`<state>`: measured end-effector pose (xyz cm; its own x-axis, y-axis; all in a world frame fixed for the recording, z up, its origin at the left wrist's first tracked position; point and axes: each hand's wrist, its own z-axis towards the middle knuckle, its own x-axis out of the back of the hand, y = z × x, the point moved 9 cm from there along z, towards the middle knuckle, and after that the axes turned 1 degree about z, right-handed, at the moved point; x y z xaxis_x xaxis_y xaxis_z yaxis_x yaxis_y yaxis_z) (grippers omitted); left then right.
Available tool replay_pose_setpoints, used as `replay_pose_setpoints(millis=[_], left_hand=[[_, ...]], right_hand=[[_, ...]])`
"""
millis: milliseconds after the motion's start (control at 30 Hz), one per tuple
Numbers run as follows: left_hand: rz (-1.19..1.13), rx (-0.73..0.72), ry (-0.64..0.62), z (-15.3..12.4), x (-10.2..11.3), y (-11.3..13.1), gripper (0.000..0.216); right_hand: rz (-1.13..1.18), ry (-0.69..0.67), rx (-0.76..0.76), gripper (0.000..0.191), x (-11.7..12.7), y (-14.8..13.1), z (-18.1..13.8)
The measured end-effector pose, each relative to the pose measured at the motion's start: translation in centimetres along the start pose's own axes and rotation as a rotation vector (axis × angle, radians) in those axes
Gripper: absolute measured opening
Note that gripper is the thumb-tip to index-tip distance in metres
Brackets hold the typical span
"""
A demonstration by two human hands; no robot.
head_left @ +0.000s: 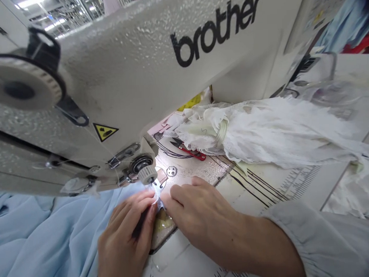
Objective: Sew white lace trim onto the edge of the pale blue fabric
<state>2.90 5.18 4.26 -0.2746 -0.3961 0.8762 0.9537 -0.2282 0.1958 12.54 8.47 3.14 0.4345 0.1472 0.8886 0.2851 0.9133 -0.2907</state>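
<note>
A cream Brother sewing machine [133, 63] fills the upper view, and its lit needle area [156, 188] sits just above my hands. My left hand [127, 237] pinches a thin dark tool, its tip close to the presser foot. My right hand [199, 214] rests palm down on the machine bed, fingers curled and pressed together beside the foot. Light blue fabric [45, 236] lies under and left of my left hand. What my right fingertips pinch is hidden.
A bundle of white lace fabric [263, 131] tied in the middle lies on the table behind my right hand. Red-handled thread snips [191, 152] lie near it. More white cloth [355, 189] sits at the right edge. Ruler markings [295, 179] run along the table.
</note>
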Motion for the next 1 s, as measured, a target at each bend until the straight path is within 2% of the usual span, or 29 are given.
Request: replay_pose_setpoints(millis=[133,500,667,1000], left_hand=[[-0.006,0.012,-0.009,-0.2,0.0,-0.1,0.014],[0.018,-0.041,0.022,0.2,0.3,0.6,0.015],[0.024,-0.061,0.01,0.2,0.0,0.7,0.016],[0.042,-0.043,0.022,0.2,0.0,-0.3,0.018]], right_hand=[[-0.018,0.075,-0.039,0.021,0.2,0.3,-0.3],[-0.002,0.09,-0.014,0.023,0.1,-0.2,-0.3],[-0.041,0.143,-0.022,0.027,0.2,-0.3,-0.2],[-0.11,0.076,0.036,0.02,-0.1,-0.2,0.5]])
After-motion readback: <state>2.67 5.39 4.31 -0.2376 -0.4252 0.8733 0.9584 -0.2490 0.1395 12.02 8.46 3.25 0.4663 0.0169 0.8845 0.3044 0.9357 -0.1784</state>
